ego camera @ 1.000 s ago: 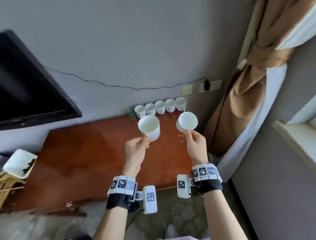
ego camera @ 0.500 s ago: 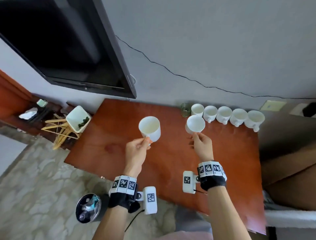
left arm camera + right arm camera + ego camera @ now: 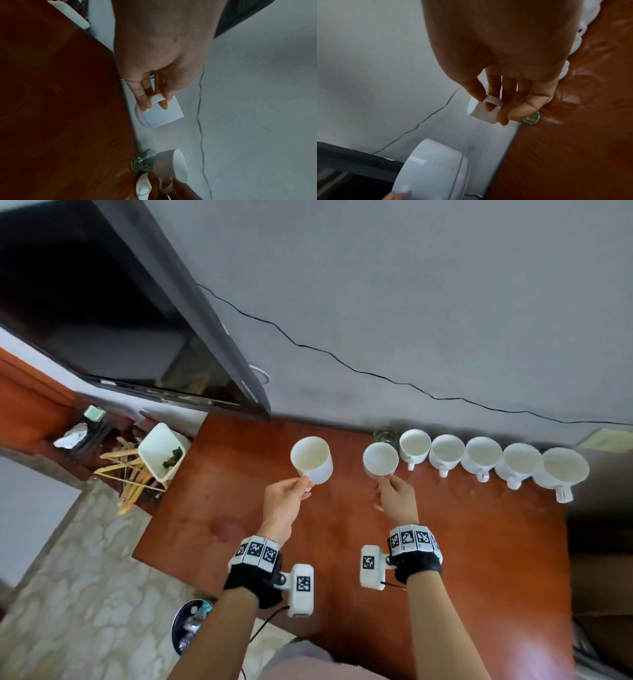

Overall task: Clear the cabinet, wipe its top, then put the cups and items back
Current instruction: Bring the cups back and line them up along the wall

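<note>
My left hand [image 3: 286, 501] pinches the handle of a white cup [image 3: 312, 459] and holds it above the red-brown cabinet top [image 3: 246, 508]. In the left wrist view the fingers [image 3: 145, 100] curl round that cup's handle [image 3: 158, 96]. My right hand [image 3: 397, 498] holds a second white cup [image 3: 380, 460] by its handle, just left of a row of several white cups [image 3: 479, 457] along the wall. The right wrist view shows the handle [image 3: 493, 100] between thumb and fingers, the cup [image 3: 481, 113] tipped toward the wall. A small green glass [image 3: 385, 435] stands behind it.
A black television [image 3: 120, 313] hangs at the upper left, with a thin cable [image 3: 342, 364] running along the grey wall. Left of the cabinet are a white bin [image 3: 161, 451] and wooden hangers [image 3: 126, 474]. A metal waste bin [image 3: 191, 625] stands on the floor.
The head view has swung left and down, and the curtain has left the view. Both hands still hold their cups. The right cup has come down beside the left end of the row.
</note>
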Demonstrator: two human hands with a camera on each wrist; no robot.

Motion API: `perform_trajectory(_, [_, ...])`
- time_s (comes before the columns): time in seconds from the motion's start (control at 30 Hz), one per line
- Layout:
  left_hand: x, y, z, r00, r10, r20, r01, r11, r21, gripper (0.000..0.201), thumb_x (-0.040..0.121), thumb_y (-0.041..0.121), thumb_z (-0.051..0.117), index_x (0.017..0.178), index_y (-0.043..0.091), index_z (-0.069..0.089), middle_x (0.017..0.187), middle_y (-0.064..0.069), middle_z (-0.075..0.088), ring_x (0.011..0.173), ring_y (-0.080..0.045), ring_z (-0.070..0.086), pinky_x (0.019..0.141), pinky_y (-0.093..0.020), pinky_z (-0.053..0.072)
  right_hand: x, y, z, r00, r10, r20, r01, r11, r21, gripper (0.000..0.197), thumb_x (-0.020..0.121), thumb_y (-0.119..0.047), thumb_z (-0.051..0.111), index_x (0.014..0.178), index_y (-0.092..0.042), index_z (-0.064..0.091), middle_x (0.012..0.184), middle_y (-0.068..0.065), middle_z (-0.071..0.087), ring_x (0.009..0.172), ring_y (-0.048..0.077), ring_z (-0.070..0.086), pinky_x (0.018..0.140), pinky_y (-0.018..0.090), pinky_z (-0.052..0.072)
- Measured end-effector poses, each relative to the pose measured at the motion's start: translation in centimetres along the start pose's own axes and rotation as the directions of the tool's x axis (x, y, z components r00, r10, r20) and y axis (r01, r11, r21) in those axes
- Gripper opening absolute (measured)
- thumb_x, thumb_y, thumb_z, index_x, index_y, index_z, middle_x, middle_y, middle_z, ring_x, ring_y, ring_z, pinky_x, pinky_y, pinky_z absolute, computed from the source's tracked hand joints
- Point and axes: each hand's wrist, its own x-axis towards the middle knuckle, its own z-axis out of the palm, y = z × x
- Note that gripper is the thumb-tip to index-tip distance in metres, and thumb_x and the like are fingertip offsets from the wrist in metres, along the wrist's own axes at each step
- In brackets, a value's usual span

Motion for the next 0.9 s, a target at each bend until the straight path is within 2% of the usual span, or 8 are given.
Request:
perform_trajectory(0.07, [2.2, -0.5, 0.6, 0.999, -0.038, 0.013, 0.038, 0.999, 0.006, 0.021, 0.097, 0.019, 0.071, 0.105, 0.001, 0.077, 0.092, 0.000, 0.079, 0.088, -0.015, 0.076, 0.094, -0.029, 0.056, 1.2, 1.2, 0.8, 0.998, 0.069, 0.012, -0.069, 0.998, -0.001, 0.022, 0.094, -0.019, 0.061, 0.074, -0.012, 0.066, 0.062, 0.002, 0.059, 0.064, 0.022, 0.056, 0.061, 0.034, 0.048])
perform_trajectory(0.23, [8.0, -2.0, 2.1, 0.992, -0.112, 0.062, 0.107, 0.992, 0.069, 0.021, 0.096, 0.018, 0.072, 0.103, 0.000, 0.077, 0.092, -0.002, 0.079, 0.086, -0.012, 0.076, 0.098, -0.036, 0.057, 3.7, 3.6, 2.7, 0.976, 0.218, 0.012, -0.217, 0.975, -0.037, 0.019, 0.098, -0.018, 0.059, 0.090, -0.005, 0.068, 0.073, 0.005, 0.063, 0.063, 0.019, 0.063, 0.057, 0.028, 0.051])
perform_trajectory(0.3, [10.4, -2.5, 2.8, 0.987, -0.134, 0.088, 0.125, 0.987, 0.100, 0.014, 0.095, 0.017, 0.073, 0.096, 0.004, 0.078, 0.093, -0.005, 0.079, 0.086, -0.015, 0.077, 0.096, -0.035, 0.058, 5.1, 4.3, 3.8, 0.968, 0.251, -0.004, -0.251, 0.967, -0.051, 0.018, 0.098, -0.020, 0.058, 0.094, -0.006, 0.070, 0.079, 0.005, 0.064, 0.062, 0.018, 0.066, 0.052, 0.023, 0.050])
perform_trajectory(0.4, [13.6, -3.2, 3.8, 0.978, -0.167, 0.127, 0.147, 0.977, 0.154, 0.011, 0.095, 0.016, 0.073, 0.085, 0.014, 0.078, 0.098, -0.008, 0.079, 0.087, -0.017, 0.076, 0.090, -0.029, 0.058, 7.0, 5.1, 5.4, 0.957, 0.287, -0.042, -0.289, 0.956, -0.042, 0.016, 0.098, -0.019, 0.058, 0.091, -0.010, 0.070, 0.084, 0.007, 0.066, 0.061, 0.017, 0.065, 0.051, 0.023, 0.050])
perform_trajectory(0.5, [16.2, -4.1, 4.3, 0.969, -0.195, 0.151, 0.162, 0.966, 0.202, 0.013, 0.095, 0.020, 0.074, 0.083, 0.018, 0.078, 0.092, -0.003, 0.079, 0.089, -0.017, 0.076, 0.092, -0.030, 0.056, 8.8, 5.4, 7.1, 0.947, 0.310, -0.080, -0.314, 0.948, -0.053, 0.017, 0.098, -0.017, 0.055, 0.090, -0.008, 0.067, 0.082, 0.007, 0.064, 0.060, 0.016, 0.065, 0.051, 0.023, 0.051])
perform_trajectory(0.63, [18.9, -5.3, 4.9, 0.958, -0.224, 0.179, 0.177, 0.953, 0.245, 0.017, 0.095, 0.022, 0.073, 0.079, 0.021, 0.078, 0.085, 0.003, 0.077, 0.089, -0.018, 0.076, 0.088, -0.029, 0.055, 11.1, 5.8, 9.5, 0.941, 0.311, -0.135, -0.320, 0.946, -0.052, 0.019, 0.099, -0.017, 0.052, 0.094, -0.008, 0.068, 0.083, 0.006, 0.064, 0.058, 0.016, 0.068, 0.058, 0.028, 0.056])
perform_trajectory(0.77, [20.6, -5.7, 5.6, 0.954, -0.228, 0.196, 0.175, 0.951, 0.256, 0.013, 0.096, 0.022, 0.072, 0.085, 0.018, 0.078, 0.090, 0.000, 0.078, 0.090, -0.015, 0.074, 0.073, -0.017, 0.049, 13.0, 6.4, 11.2, 0.936, 0.299, -0.186, -0.314, 0.948, -0.056, 0.022, 0.099, -0.019, 0.053, 0.098, -0.005, 0.070, 0.087, 0.009, 0.069, 0.058, 0.018, 0.068, 0.067, 0.039, 0.061])
perform_trajectory(0.9, [21.8, -6.3, 6.4, 0.948, -0.232, 0.216, 0.175, 0.952, 0.252, 0.017, 0.097, 0.019, 0.071, 0.080, 0.022, 0.075, 0.092, 0.000, 0.078, 0.095, -0.016, 0.074, 0.083, -0.022, 0.050, 14.4, 6.6, 12.1, 0.932, 0.283, -0.225, -0.304, 0.950, -0.064, 0.023, 0.099, -0.017, 0.051, 0.096, -0.003, 0.069, 0.086, 0.011, 0.072, 0.059, 0.019, 0.068, 0.068, 0.042, 0.061])
